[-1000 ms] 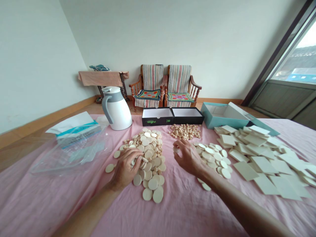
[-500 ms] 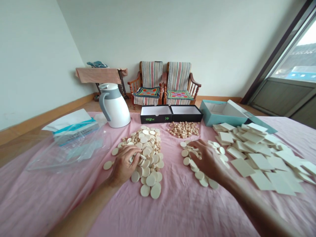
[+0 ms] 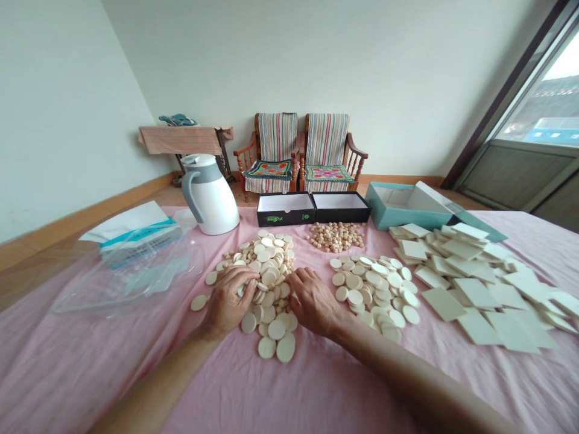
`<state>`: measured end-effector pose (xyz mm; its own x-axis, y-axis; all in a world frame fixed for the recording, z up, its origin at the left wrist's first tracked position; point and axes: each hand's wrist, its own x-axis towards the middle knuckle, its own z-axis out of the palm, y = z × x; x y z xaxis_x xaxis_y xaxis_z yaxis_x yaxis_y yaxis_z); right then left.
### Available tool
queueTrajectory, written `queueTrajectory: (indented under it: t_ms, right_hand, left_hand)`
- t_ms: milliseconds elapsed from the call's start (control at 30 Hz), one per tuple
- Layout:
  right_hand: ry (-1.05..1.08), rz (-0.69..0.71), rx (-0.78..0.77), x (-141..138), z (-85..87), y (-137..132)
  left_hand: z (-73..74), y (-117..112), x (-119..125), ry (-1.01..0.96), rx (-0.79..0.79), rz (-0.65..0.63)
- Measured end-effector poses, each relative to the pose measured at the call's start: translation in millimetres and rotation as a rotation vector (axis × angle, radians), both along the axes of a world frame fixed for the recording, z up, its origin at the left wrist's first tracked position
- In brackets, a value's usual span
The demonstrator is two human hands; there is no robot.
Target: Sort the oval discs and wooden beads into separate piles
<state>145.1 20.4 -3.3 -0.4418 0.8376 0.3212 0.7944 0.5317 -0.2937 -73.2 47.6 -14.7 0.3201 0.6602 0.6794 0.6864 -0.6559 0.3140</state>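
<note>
Pale round wooden discs mixed with small wooden beads form a pile (image 3: 271,274) at the middle left of the cloth. My left hand (image 3: 228,298) rests on the pile's left side, fingers and thumb closed around some wooden discs. On the pile's right edge, my right hand (image 3: 314,301) has its fingers curled down against a wooden disc; its fingertips are partly hidden. A second heap, of wooden discs only (image 3: 375,283), lies just right of my right hand.
Square wooden tiles (image 3: 479,292) lie heaped at right, before an open teal box (image 3: 409,208). Small wooden beads (image 3: 337,237) sit in front of two open black boxes (image 3: 287,217). A white jug (image 3: 217,205) and clear plastic packaging (image 3: 136,277) stand at left on the pink cloth (image 3: 316,392).
My right hand has moved left, from over the heap of discs to the right edge of the mixed pile. My left hand stays in nearly the same place.
</note>
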Motion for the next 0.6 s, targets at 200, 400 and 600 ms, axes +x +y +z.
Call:
queueTrajectory:
  t_ms: [200,400,600]
  right_hand:
    - [0.033,-0.112,0.04,29,12.3,-6]
    - [-0.014,-0.381,0.177,96,30.8,-18]
    - [0.087,-0.371,0.27,102,26.5,-34]
  left_hand:
    - [0.9,0,1,-0.003,0.009,-0.002]
    - [4.1,-2,3,-0.011,0.01,-0.021]
    - [20.7,-14,13,0.082,-0.026,-0.102]
